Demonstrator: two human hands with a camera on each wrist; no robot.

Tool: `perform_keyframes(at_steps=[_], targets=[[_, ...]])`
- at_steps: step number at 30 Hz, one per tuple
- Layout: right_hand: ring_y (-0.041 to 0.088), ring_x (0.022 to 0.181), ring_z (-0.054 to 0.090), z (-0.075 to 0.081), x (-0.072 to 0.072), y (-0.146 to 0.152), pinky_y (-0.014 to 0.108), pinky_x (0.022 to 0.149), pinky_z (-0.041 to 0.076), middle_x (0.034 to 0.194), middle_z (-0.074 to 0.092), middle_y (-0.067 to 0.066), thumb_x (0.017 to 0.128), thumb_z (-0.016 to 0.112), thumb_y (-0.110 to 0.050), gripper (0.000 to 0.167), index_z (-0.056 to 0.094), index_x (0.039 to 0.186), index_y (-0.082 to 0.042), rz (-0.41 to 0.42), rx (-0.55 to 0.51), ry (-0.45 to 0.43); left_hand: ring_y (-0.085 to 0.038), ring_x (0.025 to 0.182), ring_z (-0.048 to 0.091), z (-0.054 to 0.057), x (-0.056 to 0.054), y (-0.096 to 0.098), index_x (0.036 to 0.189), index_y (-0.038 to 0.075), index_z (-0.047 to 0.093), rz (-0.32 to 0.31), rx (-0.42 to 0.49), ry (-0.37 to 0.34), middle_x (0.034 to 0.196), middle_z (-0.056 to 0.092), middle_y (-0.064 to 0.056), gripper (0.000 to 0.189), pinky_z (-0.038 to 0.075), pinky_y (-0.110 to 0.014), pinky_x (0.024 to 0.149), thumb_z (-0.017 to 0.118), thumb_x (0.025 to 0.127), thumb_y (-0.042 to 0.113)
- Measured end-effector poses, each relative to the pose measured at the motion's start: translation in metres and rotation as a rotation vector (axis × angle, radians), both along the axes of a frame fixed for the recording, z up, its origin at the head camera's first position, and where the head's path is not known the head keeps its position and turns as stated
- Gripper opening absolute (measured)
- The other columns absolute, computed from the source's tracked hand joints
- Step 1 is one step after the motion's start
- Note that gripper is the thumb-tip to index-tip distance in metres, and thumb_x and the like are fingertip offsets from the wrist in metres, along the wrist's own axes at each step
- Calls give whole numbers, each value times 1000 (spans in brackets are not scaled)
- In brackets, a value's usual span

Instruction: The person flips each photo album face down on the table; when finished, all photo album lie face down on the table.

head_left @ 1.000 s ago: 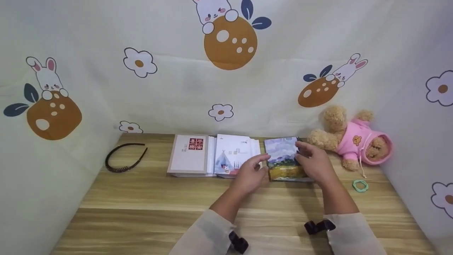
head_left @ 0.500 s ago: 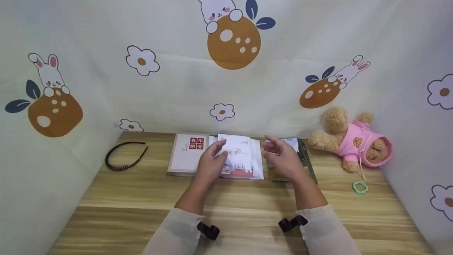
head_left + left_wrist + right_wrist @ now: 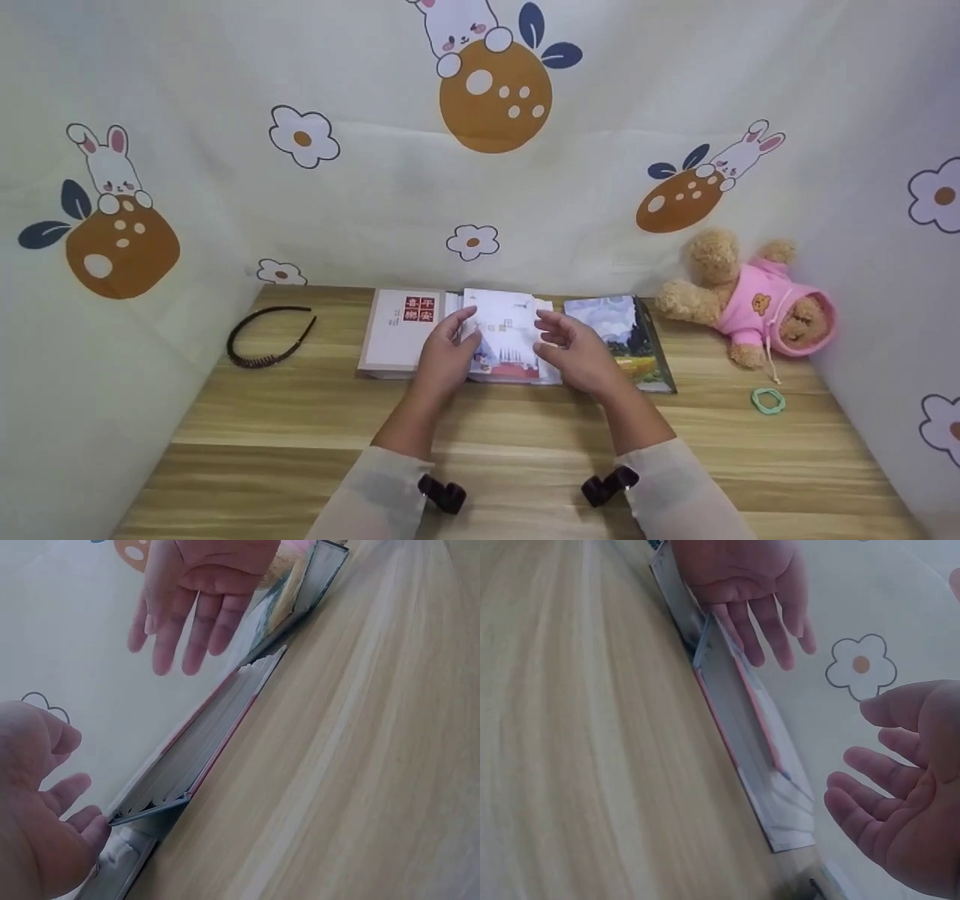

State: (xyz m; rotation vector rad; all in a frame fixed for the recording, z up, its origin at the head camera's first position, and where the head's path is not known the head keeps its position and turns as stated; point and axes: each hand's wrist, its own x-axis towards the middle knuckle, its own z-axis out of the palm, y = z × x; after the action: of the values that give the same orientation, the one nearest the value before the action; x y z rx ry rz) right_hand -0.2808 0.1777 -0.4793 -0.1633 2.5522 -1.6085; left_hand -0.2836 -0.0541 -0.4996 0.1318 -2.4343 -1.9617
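Both hands hover at the two sides of a white-covered book [image 3: 501, 309] lying in the middle of the row. My left hand [image 3: 444, 358] has its fingers loosely bent at the book's left edge; in the left wrist view a fingertip of the left hand [image 3: 41, 817] is right by the book's corner, and contact is hard to tell. Apart from the book's right edge, the right hand [image 3: 911, 787] has relaxed, spread fingers and grips nothing. A pale book with red squares [image 3: 397, 334] lies left, partly behind the left hand. A book with a landscape cover [image 3: 634, 337] lies right, partly covered by the right hand.
A dark headband [image 3: 259, 360] lies at the table's left. To the right are a teddy bear in a pink hoodie [image 3: 757, 300] and a green hair tie [image 3: 768, 401]. Printed cloth [image 3: 360, 202] walls in the wooden table [image 3: 517, 450] at back and sides.
Both hands have left the landscape book and moved left to the white-covered book. Over the last half second, the right hand has come slightly lower and closer to its right edge.
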Motion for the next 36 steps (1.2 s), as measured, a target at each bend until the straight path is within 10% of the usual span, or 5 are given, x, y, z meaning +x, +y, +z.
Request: perform_keyframes(at_steps=[12,23,36], targets=[[37,155,48,-14,4,-5,54,131,35,162,55,13,97,76,-17,62,57,155,-12,54,43,-54,-40,164,28,-8,3,1,165,11,42,-117,-216,3,177,30,-14,80,23,-57,135,67,89,6],[35,160,40,-2,5,-7,54,132,34,166,51,11,98,76,-29,66,54,159,-18,67,-22,-109,-31,161,39,9,5,6,166,8,38,-65,108,9,171,43,-12,74,30,-47,134,60,95,16],[35,149,54,17,16,-17,54,120,50,166,50,11,102,73,-39,66,49,162,-27,103,-254,-163,-31,170,6,26,16,12,171,33,27,-369,213,145,182,10,10,63,15,-64,135,36,109,26]])
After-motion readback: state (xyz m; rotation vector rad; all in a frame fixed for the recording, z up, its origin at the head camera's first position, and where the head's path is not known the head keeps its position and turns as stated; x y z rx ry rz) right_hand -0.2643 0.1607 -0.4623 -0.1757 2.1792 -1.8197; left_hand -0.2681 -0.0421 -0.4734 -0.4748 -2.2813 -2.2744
